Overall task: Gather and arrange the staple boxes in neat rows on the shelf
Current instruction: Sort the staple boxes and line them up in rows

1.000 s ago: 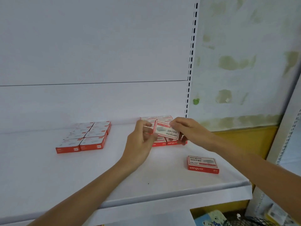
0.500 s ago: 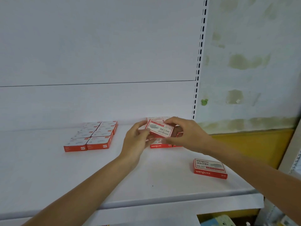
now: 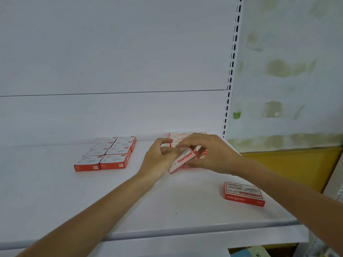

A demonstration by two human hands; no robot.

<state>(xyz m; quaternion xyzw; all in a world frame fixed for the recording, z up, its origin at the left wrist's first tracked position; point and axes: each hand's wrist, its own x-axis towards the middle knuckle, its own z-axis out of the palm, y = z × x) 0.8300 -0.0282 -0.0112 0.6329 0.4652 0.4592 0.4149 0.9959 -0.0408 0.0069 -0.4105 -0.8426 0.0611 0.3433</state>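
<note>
While a loose box [image 3: 244,193] lies nearby, my left grip [image 3: 157,160] and right grip [image 3: 211,154] pinch a tilted box [image 3: 182,160].

Stained wall [image 3: 289,52] with green sticker [image 3: 237,115], beside slotted upright [image 3: 232,71]; yellow panel [image 3: 289,164] below.

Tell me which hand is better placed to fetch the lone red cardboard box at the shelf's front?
Probably the right hand: the lone red cardboard box lies nearer it, rightward; the left hand is farther.
</note>
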